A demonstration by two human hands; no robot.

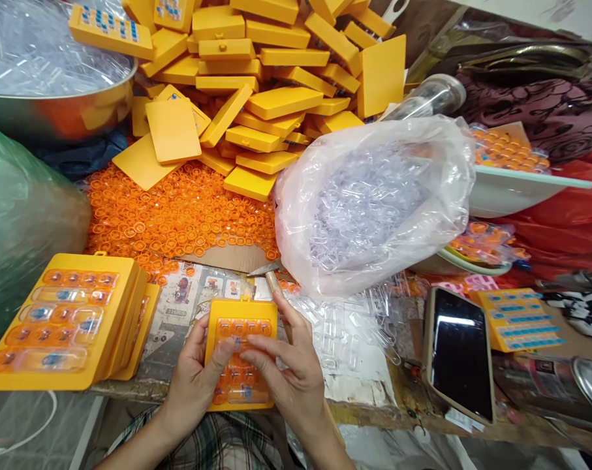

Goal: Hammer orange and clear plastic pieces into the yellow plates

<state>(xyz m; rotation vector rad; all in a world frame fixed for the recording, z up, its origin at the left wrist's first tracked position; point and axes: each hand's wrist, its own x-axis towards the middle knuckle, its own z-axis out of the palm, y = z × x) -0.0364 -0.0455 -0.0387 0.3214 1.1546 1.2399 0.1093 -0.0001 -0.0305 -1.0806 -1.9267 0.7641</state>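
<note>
My left hand (196,365) grips a yellow plastic case (241,401) by its left edge, thumb resting on its face. Rows of orange rings and clear capsule-shaped covers with small blue bits fill the case's front. My right hand (296,365) has its thumb and a finger pressed onto the middle rows, and I cannot make out any small piece between them. Tucked within that same hand is a knife-like tool with a pale handle (275,284), its metal tip pointing up and left past the case.
Stacked filled cases (110,326) stand left. Behind lie loose orange rings (178,209) and piled yellow cases (280,101). A plastic bag (296,215) of clear covers stands right of centre, with loose covers (332,333) before it. A phone (459,352) leans farther right.
</note>
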